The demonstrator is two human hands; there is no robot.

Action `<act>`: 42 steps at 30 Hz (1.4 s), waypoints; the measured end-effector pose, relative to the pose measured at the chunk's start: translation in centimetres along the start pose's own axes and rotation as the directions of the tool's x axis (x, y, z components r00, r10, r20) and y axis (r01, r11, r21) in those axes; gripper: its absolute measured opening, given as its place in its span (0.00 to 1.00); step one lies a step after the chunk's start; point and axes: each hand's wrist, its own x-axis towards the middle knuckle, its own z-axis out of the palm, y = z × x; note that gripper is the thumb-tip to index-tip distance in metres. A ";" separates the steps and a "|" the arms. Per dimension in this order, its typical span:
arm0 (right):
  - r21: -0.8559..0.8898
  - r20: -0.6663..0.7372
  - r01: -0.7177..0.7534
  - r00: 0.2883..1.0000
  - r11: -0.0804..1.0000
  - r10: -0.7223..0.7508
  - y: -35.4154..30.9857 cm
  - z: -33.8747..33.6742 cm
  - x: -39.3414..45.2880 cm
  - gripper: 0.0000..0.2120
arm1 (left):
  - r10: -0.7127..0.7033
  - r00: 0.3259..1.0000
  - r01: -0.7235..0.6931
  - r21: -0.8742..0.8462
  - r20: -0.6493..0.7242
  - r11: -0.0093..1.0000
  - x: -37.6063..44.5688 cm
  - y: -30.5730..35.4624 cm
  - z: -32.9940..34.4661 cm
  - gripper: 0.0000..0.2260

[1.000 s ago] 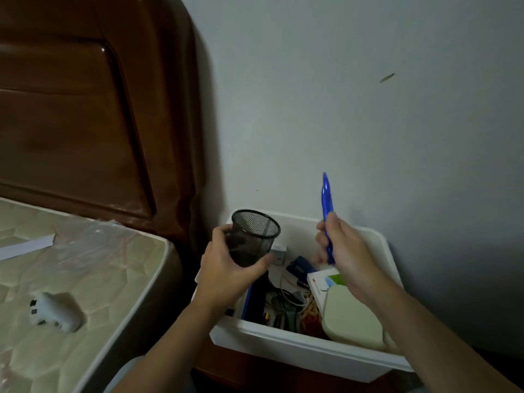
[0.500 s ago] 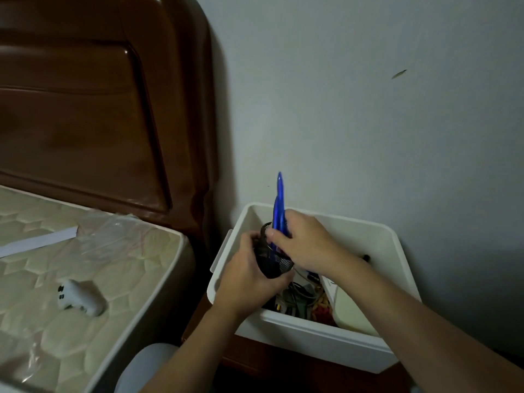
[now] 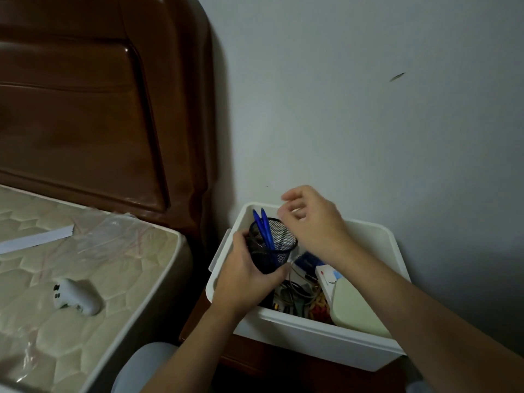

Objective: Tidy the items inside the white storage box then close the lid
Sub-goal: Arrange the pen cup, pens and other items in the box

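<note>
We held the black mesh pen cup (image 3: 273,246) in our left hand (image 3: 248,275), fingers wrapped round its wall, over the nine o'clock side of the white storage box (image 3: 314,333). Two blue pens (image 3: 263,226) stood tilted inside the cup. Our right hand (image 3: 314,222) hovered at the cup's two o'clock, fingers loose and grasping nothing. In the box lay tangled cables (image 3: 295,292) and, toward four o'clock, a pale green case (image 3: 357,307). On the mattress (image 3: 119,279) at nine o'clock rested a small white device (image 3: 76,296).
</note>
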 end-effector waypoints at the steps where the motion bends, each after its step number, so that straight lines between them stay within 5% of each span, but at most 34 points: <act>1: 0.007 -0.097 0.013 0.995 1.000 -0.013 0.3 -0.4 0.1 0.06 | -0.007 1.000 0.007 0.002 -0.020 1.000 0.0 0.0 0.0 0.38; 4: -0.089 -0.129 -0.112 0.987 0.990 0.100 2.3 -1.3 0.1 0.06 | -0.025 0.997 0.023 -0.038 -0.070 0.999 0.1 -0.1 0.1 0.37; 7: -0.369 0.189 -0.296 0.904 0.881 0.383 6.0 0.3 -1.1 0.07 | -0.050 0.993 0.036 -0.122 -0.111 0.992 0.3 -0.1 0.1 0.36; 10: -0.594 0.335 -0.237 0.796 0.769 0.504 9.0 2.9 -2.8 0.14 | -0.052 0.989 0.025 -0.187 -0.141 0.982 0.5 -0.3 -0.1 0.37; 17: -0.557 0.360 -0.355 0.711 0.751 0.604 11.5 6.5 -2.9 0.25 | -0.122 0.979 0.083 -0.229 -0.166 0.970 0.6 -0.4 -0.5 0.38; 23: -0.556 0.307 -0.318 0.780 0.768 0.546 12.6 6.2 -2.5 0.13 | -0.134 0.976 0.096 -0.212 -0.173 0.973 0.7 -0.4 -0.4 0.38; 27: -0.536 0.169 -0.298 0.879 0.790 0.446 12.0 6.1 -2.0 0.15 | -0.133 0.976 0.094 -0.215 -0.174 0.972 0.9 -0.4 -0.4 0.38; 33: -0.228 -0.064 -0.191 0.981 0.955 0.181 9.5 5.4 -2.2 0.20 | -0.136 0.964 0.080 -0.237 -0.230 0.968 0.8 -0.5 -0.5 0.36; 36: 0.034 -0.286 -0.071 0.955 0.997 0.077 7.6 3.4 -1.4 0.23 | -0.142 0.960 0.079 -0.252 -0.243 0.964 0.8 -0.4 -0.7 0.37; 39: 0.414 -0.280 -0.012 0.950 0.910 0.140 5.1 0.9 -0.1 0.17 | -0.140 0.972 0.088 -0.264 -0.187 0.961 0.6 -0.5 -0.9 0.35; 42: 0.615 -0.215 0.017 0.966 0.788 0.147 3.1 -0.9 1.0 0.17 | -0.128 0.987 0.095 -0.296 -0.094 0.951 0.3 -0.1 -1.3 0.27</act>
